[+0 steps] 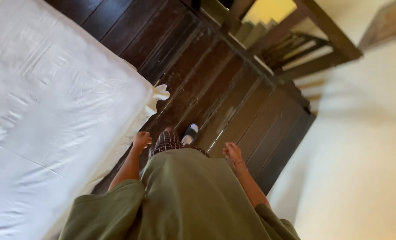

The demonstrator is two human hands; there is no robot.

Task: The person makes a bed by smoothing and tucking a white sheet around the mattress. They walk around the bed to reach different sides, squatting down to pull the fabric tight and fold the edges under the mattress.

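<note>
I look down along my own body, dressed in an olive-green top and checked trousers. My left hand (141,139) hangs at my side with its fingers curled, holding nothing, close to the edge of a bed covered by a white sheet (51,102). My right hand (231,151) hangs on the other side, fingers loosely apart and empty, with a thin band at the wrist. One foot in a dark slipper with a white strap (190,134) stands ahead of me on the dark wooden floor (233,102).
The white bed fills the left side; a corner of the sheet (159,94) sticks out over the floor. A wooden staircase with railing (291,44) rises at the top right. A pale wall (362,155) runs along the right.
</note>
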